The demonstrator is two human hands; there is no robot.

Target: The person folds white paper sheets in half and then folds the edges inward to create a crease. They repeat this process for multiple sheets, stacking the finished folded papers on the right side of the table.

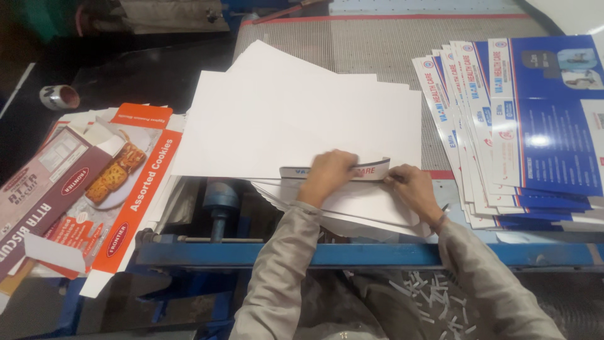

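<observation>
White sheet [302,119] lengthwise left-right (flap curled)

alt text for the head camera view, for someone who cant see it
Both hands, left hand and right hand, fold up the near edge of a white sheet stack; blue printed cartons fan out right, orange cookie cartons lie left.

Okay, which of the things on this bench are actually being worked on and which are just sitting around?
In hand:
left hand and right hand bending up the near edge of the top sheet
stack of white sheets

Lying about:
fanned blue printed cartons
flattened orange biscuit cartons
tape roll
paper offcuts
</observation>
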